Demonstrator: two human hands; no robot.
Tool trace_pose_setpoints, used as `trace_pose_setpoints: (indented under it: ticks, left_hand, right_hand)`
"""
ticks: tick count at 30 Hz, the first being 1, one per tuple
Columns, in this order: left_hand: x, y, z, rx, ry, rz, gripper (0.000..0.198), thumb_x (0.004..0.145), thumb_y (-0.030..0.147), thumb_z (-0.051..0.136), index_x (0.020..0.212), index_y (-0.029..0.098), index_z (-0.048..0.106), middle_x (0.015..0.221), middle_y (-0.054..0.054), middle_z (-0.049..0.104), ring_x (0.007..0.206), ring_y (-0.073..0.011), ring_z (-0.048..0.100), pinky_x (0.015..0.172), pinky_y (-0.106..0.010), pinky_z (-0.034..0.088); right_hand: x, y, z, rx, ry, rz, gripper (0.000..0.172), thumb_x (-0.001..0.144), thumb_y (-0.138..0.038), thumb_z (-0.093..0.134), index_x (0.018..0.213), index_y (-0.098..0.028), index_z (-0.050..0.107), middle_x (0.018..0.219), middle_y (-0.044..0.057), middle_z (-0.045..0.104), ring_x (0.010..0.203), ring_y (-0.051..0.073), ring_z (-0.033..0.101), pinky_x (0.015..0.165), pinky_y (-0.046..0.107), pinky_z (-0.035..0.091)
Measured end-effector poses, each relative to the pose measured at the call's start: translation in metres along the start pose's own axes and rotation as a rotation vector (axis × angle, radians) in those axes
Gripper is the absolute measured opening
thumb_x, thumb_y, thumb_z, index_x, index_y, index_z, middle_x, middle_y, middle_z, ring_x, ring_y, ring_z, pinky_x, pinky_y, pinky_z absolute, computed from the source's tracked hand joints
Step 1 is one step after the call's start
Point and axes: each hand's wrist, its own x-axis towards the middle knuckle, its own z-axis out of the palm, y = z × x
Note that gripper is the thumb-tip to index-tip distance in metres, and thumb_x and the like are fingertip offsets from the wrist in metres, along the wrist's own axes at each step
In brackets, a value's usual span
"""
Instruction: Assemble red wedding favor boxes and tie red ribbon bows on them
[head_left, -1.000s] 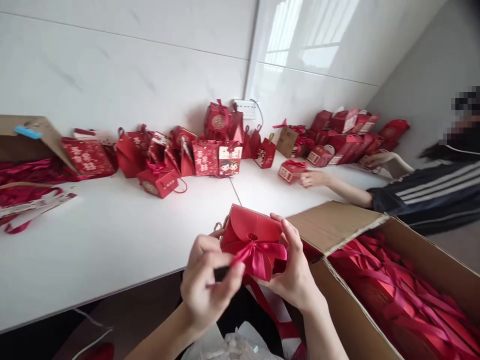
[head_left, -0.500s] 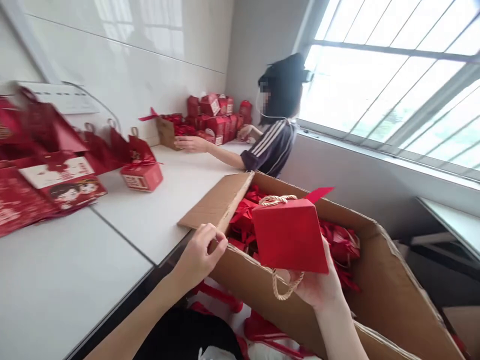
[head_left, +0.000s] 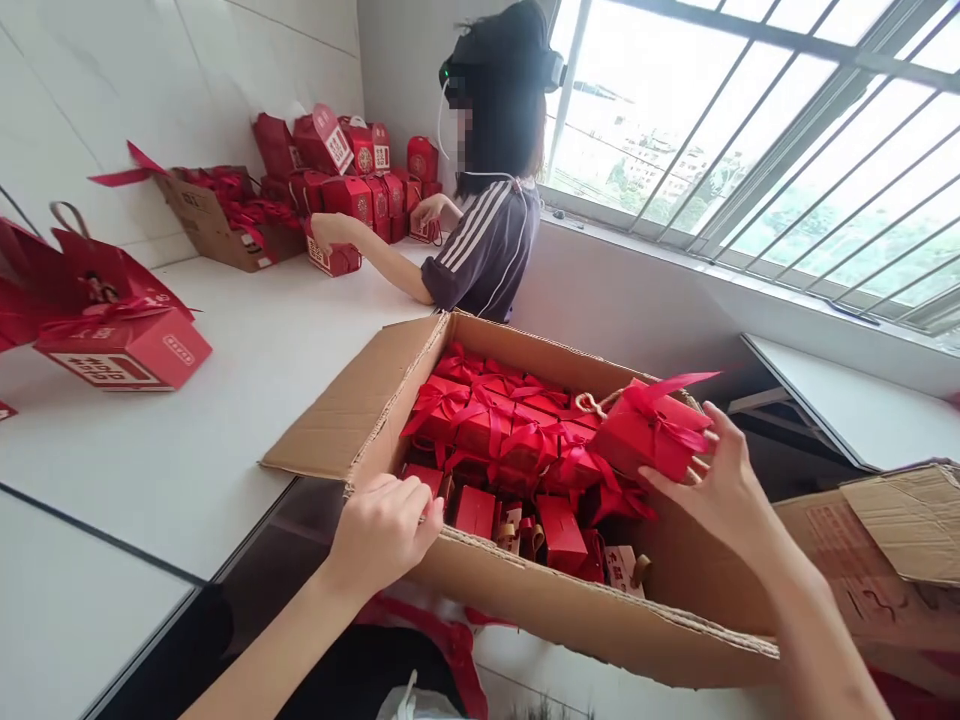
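My right hand [head_left: 720, 480] grips a red gift box [head_left: 649, 430] with a satin ribbon bow and a twisted cord handle. It holds the gift box tilted over the right part of a large open cardboard box [head_left: 600, 620]. My left hand [head_left: 390, 530] is closed over the cardboard box's near rim at the left corner; its fingertips are partly hidden. Inside the carton, ribbon-tied red boxes [head_left: 487, 420] stand in rows at the far side. Along the near side lie other red boxes [head_left: 562, 530] with gold-coloured loops and pale labels.
A co-worker [head_left: 487, 230] at the white table [head_left: 247, 370] touches a small red box [head_left: 334, 258]. A smaller carton [head_left: 217, 230] of ribboned things and stacked red boxes [head_left: 352, 200] stand by the wall. Another carton [head_left: 832, 550] is at right, below the barred window.
My right hand has moved right and turned the gift box, so its bow now shows. My left hand stays at the carton's rim. The view has swung right; the co-worker's hand has reached a red box.
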Motion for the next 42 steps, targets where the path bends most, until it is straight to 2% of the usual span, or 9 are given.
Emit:
trace_pose_setpoints:
  ticks: [4, 9, 15, 21, 26, 31, 36, 38, 42]
  left_hand:
    - [0.003, -0.001, -0.004, 0.012, 0.019, 0.02, 0.033, 0.086, 0.017, 0.044, 0.053, 0.018, 0.048, 0.047, 0.002, 0.048, 0.048, -0.0142, 0.045, 0.055, -0.028, 0.032]
    - [0.001, -0.005, -0.004, 0.007, 0.029, 0.06, 0.034, 0.087, 0.017, 0.045, 0.053, 0.018, 0.047, 0.047, 0.002, 0.047, 0.049, -0.0143, 0.044, 0.057, -0.028, 0.032]
    - [0.001, -0.009, -0.004, 0.009, 0.036, 0.095, 0.035, 0.088, 0.017, 0.044, 0.053, 0.018, 0.046, 0.047, 0.002, 0.046, 0.049, -0.0144, 0.043, 0.057, -0.028, 0.031]
    - [0.002, -0.008, -0.003, 0.02, 0.039, 0.093, 0.035, 0.087, 0.017, 0.045, 0.052, 0.018, 0.046, 0.046, 0.002, 0.046, 0.049, -0.0148, 0.043, 0.057, -0.029, 0.031]
    - [0.001, -0.005, -0.002, 0.016, 0.037, 0.066, 0.035, 0.087, 0.017, 0.045, 0.051, 0.018, 0.046, 0.046, 0.002, 0.045, 0.049, -0.0146, 0.042, 0.056, -0.029, 0.03]
    - [0.001, -0.005, -0.001, -0.005, 0.047, 0.059, 0.035, 0.087, 0.017, 0.045, 0.052, 0.018, 0.046, 0.047, 0.002, 0.046, 0.049, -0.0151, 0.042, 0.056, -0.029, 0.031]
    - [-0.001, 0.001, 0.008, -0.028, 0.062, 0.022, 0.033, 0.086, 0.018, 0.044, 0.053, 0.019, 0.046, 0.048, 0.001, 0.046, 0.048, -0.0158, 0.044, 0.055, -0.031, 0.033]
    - [-0.002, 0.006, 0.012, -0.066, 0.069, -0.006, 0.031, 0.086, 0.018, 0.042, 0.055, 0.02, 0.046, 0.05, 0.0, 0.047, 0.048, -0.0156, 0.045, 0.055, -0.032, 0.035]
    - [-0.009, 0.005, 0.011, -0.284, 0.142, -0.016, 0.012, 0.081, 0.018, 0.042, 0.075, 0.018, 0.052, 0.069, -0.003, 0.06, 0.066, -0.0171, 0.057, 0.066, -0.032, 0.046]
  right_hand:
    - [0.006, 0.05, -0.027, -0.038, -0.26, 0.195, 0.105, 0.06, -0.05, 0.076, 0.145, -0.028, 0.017, 0.142, 0.018, 0.032, 0.126, 0.038, 0.045, 0.098, 0.056, 0.046]
    - [-0.003, 0.048, -0.032, 0.021, -0.366, 0.212, 0.092, 0.061, -0.046, 0.074, 0.138, -0.03, 0.026, 0.144, 0.013, 0.033, 0.132, 0.034, 0.039, 0.102, 0.051, 0.043]
    - [-0.007, 0.062, -0.032, -0.241, -0.484, 0.202, 0.092, 0.063, -0.033, 0.073, 0.138, -0.022, 0.022, 0.141, 0.018, 0.037, 0.131, 0.035, 0.04, 0.105, 0.051, 0.038]
    - [0.002, 0.096, 0.001, -0.467, -0.773, 0.283, 0.103, 0.055, -0.017, 0.074, 0.14, -0.01, 0.016, 0.134, 0.026, 0.041, 0.128, 0.039, 0.043, 0.104, 0.048, 0.035]
    - [0.015, 0.099, 0.028, -0.524, -0.828, 0.319, 0.105, 0.057, -0.016, 0.073, 0.143, -0.008, 0.013, 0.127, 0.024, 0.049, 0.122, 0.036, 0.05, 0.098, 0.041, 0.041]
    - [0.015, 0.08, 0.029, -0.66, -0.807, 0.397, 0.103, 0.062, -0.014, 0.069, 0.145, -0.011, 0.01, 0.128, 0.024, 0.05, 0.119, 0.036, 0.054, 0.094, 0.042, 0.044]
    - [0.007, 0.03, 0.024, -0.838, -0.778, 0.428, 0.099, 0.052, 0.0, 0.067, 0.142, -0.003, 0.027, 0.13, 0.035, 0.045, 0.111, 0.051, 0.054, 0.087, 0.058, 0.043]
    - [0.009, 0.006, 0.029, -0.821, -0.848, 0.334, 0.088, 0.057, -0.004, 0.064, 0.14, -0.008, 0.036, 0.132, 0.029, 0.048, 0.111, 0.044, 0.058, 0.089, 0.052, 0.046]
    - [0.033, -0.048, 0.06, -0.459, -0.95, -0.095, 0.064, 0.07, -0.027, 0.062, 0.132, -0.03, 0.049, 0.128, 0.007, 0.06, 0.114, 0.03, 0.06, 0.095, 0.038, 0.048]
